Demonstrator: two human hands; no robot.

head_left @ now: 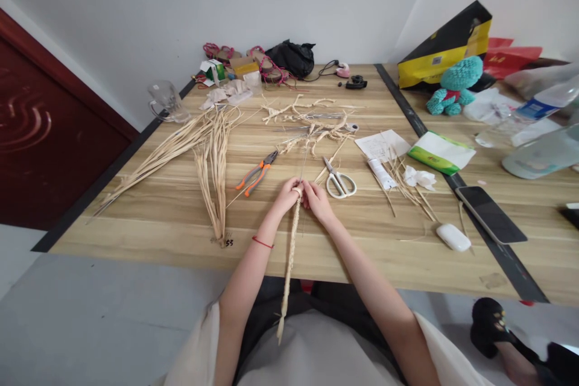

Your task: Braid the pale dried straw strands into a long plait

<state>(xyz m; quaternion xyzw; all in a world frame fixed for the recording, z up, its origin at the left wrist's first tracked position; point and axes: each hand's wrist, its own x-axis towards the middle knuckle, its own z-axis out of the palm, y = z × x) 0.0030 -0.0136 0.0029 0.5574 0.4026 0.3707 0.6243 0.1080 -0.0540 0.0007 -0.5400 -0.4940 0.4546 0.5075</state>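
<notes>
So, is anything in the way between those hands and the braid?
Nothing visible is: the left hand holds the upper end of the braid, and the right hand meets it there. The pliers lie off left, the scissors off right.

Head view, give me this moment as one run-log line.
hands: together at far end of braid | pliers: on table, left | scissors: on table, right

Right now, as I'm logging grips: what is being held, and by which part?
The braided straw strip, by its upper end, between the left hand and right hand.
</notes>
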